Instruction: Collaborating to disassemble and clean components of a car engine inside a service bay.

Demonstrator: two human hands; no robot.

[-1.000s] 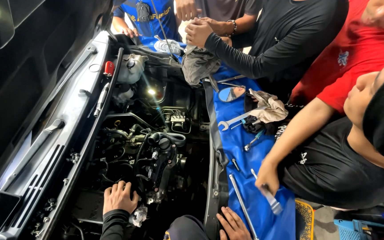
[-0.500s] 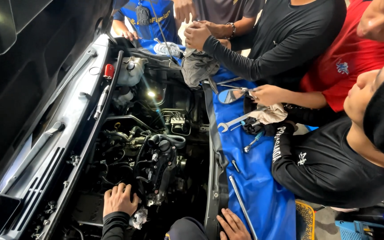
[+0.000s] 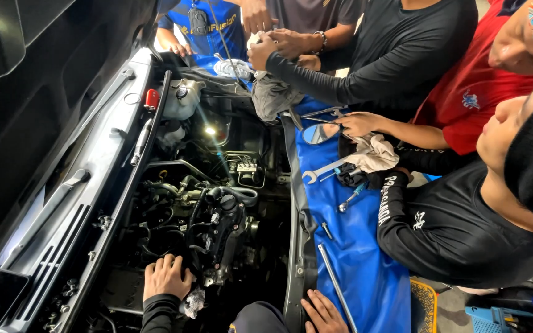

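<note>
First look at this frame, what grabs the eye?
The open engine bay fills the middle, with a small bright light glowing deep inside. The left hand rests flat on the engine at the bottom; the right hand lies by the blue cover draped over the fender, strewn with wrenches. Several people crowd the right side.

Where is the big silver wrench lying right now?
In the head view, the silver wrench lies on the blue cover right of the engine bay, beside a white rag and well ahead of the person's right hand.
</note>
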